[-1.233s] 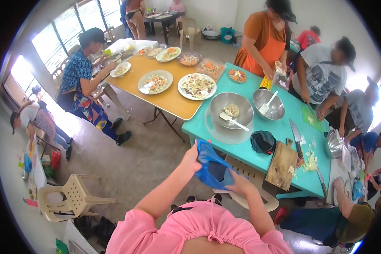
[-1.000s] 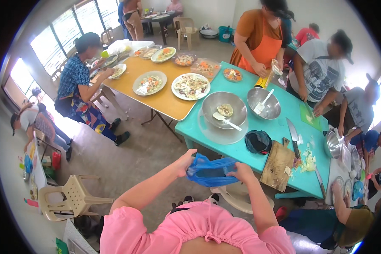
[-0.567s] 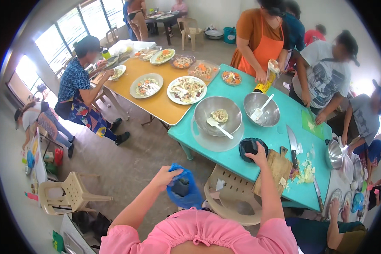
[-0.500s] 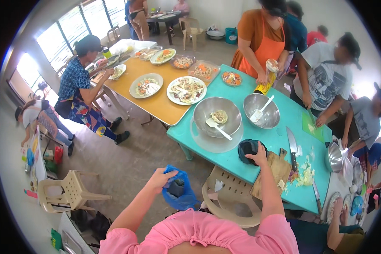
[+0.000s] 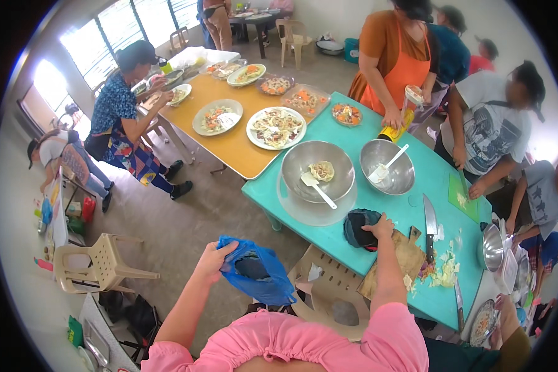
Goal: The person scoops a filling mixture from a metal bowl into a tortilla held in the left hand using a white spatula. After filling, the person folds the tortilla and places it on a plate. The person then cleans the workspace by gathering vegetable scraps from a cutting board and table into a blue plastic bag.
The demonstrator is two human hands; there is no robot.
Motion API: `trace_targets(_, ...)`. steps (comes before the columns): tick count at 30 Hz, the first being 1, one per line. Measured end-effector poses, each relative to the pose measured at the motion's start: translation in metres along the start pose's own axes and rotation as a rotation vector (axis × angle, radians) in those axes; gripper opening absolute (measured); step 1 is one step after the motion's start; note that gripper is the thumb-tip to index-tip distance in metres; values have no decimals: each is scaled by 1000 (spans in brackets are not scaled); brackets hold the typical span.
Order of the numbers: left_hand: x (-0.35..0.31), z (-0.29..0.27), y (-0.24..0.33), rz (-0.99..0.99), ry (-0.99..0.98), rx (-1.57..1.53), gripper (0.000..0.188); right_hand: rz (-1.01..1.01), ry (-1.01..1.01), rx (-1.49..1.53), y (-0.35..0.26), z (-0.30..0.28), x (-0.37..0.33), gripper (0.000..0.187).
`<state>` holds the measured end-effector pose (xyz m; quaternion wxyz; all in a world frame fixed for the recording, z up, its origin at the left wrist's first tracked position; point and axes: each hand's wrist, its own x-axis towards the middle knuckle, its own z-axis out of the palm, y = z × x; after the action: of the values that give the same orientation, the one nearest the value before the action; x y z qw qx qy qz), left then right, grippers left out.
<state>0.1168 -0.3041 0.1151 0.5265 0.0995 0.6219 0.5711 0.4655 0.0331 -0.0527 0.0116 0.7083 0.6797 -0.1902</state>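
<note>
My left hand (image 5: 216, 259) grips the rim of a blue plastic bag (image 5: 271, 286), which hangs open in front of me with something dark inside. At the near edge of the turquoise table (image 5: 304, 229), my right hand (image 5: 381, 227) is closed on a dark, soft-looking bundle (image 5: 358, 228) with a bit of red at its underside; its exact kind is unclear. Just beyond the bundle is a steel mixing bowl (image 5: 294, 158) holding a filled mixture patty (image 5: 322, 170) and a white spatula (image 5: 319, 191). A wooden chopping board (image 5: 400, 263) lies right beside my right hand.
A second steel bowl (image 5: 378, 152) with a spatula, a large knife (image 5: 429, 223) and chopped cabbage (image 5: 443, 271) occupy the table. Plates of food stand on the yellow table (image 5: 235, 149). A beige chair (image 5: 322, 279) is tucked below my hands. Several people work around the tables.
My left hand has moved left and slightly up, and the blue bag's mouth is spread wider. The dark bundle has shifted slightly left and down with my right hand.
</note>
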Motion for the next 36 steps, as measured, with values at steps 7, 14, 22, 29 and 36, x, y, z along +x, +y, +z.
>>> trace_targets(7,2,10,8,6,20,-11,16,-59,-24,120,30,-3,8,80)
trace_targets(14,8,0,-4,25,34,-3,12,-10,240,126,-13,20,-36,47)
trace_targets(22,5,0,-2,21,14,-75,14,-114,161,807,-11,-21,-42,37)
trace_targets(29,7,7,4,-2,-7,-69,14,-82,197,116,39,3,-14,71)
trace_targets(36,13,15,13,46,-30,-48,17,7,63,212,10,19,-30,50)
